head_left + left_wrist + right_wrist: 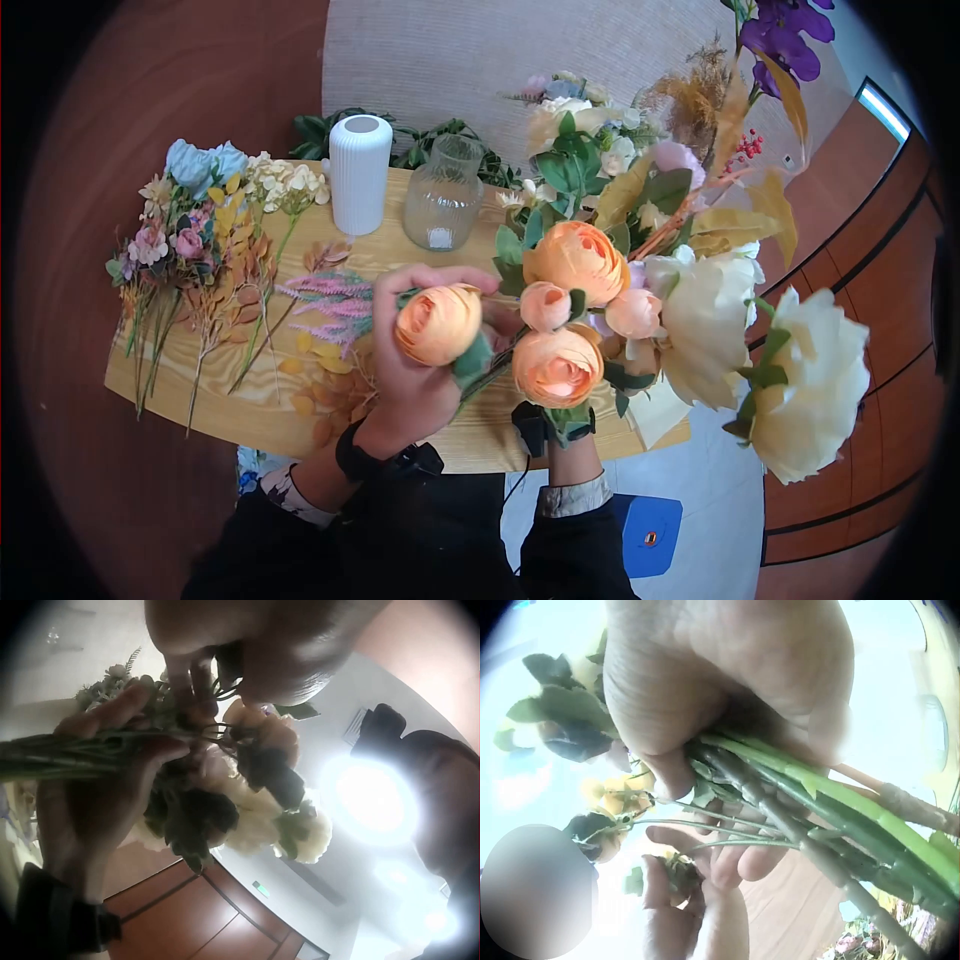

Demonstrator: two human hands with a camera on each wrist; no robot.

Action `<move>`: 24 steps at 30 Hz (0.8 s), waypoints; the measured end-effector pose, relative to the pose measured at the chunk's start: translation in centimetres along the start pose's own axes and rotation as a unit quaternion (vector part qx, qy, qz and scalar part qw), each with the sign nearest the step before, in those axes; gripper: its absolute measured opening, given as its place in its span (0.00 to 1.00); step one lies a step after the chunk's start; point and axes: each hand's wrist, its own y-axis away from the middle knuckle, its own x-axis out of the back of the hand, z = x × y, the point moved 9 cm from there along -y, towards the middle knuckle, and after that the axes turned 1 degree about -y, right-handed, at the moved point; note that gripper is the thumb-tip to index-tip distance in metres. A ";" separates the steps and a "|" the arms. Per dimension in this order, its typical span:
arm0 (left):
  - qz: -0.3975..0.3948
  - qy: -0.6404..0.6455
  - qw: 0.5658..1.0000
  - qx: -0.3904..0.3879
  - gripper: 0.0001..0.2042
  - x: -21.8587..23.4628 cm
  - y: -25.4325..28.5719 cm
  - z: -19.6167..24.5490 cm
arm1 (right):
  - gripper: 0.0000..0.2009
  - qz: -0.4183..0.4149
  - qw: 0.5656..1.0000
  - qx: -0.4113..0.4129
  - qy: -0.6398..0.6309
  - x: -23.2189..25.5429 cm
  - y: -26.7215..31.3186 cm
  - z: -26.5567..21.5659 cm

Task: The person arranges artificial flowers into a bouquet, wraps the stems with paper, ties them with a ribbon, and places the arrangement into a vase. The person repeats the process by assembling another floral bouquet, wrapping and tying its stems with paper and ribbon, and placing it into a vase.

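My left hand (412, 400) pinches an orange ranunculus (438, 325) close under its bloom, over the middle of the table. The right hand (727, 667) grips a thick bundle of green and brown stems (840, 806); in the head view the blooms mostly hide it. Out of that grip, the bouquet leans right, with peach-orange ranunculus (575, 262), big cream flowers (810, 385), yellowish leaves (735, 230) and a purple flower (790, 45). Thin stems (742, 832) run between the two hands in the right wrist view.
On the wooden table (250, 412) stand a ribbed white vase (360, 180) and a clear glass vase (443, 205). Loose artificial flowers (188, 242) lie along its left side, beside pink sprigs (330, 305). A blue object (652, 540) is below the table's front edge.
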 end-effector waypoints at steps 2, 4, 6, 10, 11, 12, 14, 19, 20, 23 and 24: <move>0.033 0.037 0.999 0.019 0.22 0.9 0.7 -0.3 | 0.15 0.000 1.000 0.003 0.003 0.0 0.3 0.1; 0.083 0.086 0.993 0.025 0.24 1.6 1.4 -0.9 | 0.15 0.003 1.000 0.008 0.004 0.2 0.3 -0.1; 0.043 -0.052 0.998 0.013 0.27 1.2 1.4 -0.5 | 0.15 0.008 1.000 0.012 0.007 -0.6 0.0 0.2; 0.062 -0.068 0.984 0.150 0.33 1.6 2.9 -5.3 | 0.15 0.009 1.000 0.019 0.015 -0.3 0.2 0.1; 0.120 0.095 0.953 0.261 0.31 1.7 4.1 -7.7 | 0.15 0.009 1.000 0.021 0.016 -0.5 0.1 0.2; 0.120 0.096 0.953 0.261 0.31 2.4 4.3 -8.1 | 0.15 0.010 0.999 0.024 0.018 -0.7 0.7 0.6; -0.103 -0.278 0.954 -0.049 0.26 0.8 3.8 -4.2 | 0.15 0.012 0.999 0.025 0.021 -0.5 0.6 0.4; -0.026 -0.220 0.968 0.119 0.20 3.4 6.0 -8.4 | 0.18 -0.004 0.978 -0.019 0.210 -2.5 0.7 -2.6; 0.010 -0.142 0.973 0.184 0.13 4.1 6.5 -9.6 | 0.21 -0.033 0.993 -0.059 0.102 -2.9 0.8 -2.0; 0.146 0.143 0.949 0.240 0.17 5.2 8.0 -12.9 | 0.28 -0.038 0.990 -0.132 0.008 -2.9 0.7 -0.5; 0.097 0.037 0.976 0.191 0.17 3.8 5.4 -8.7 | 0.30 -0.060 0.995 -0.074 0.002 -1.7 -0.5 1.3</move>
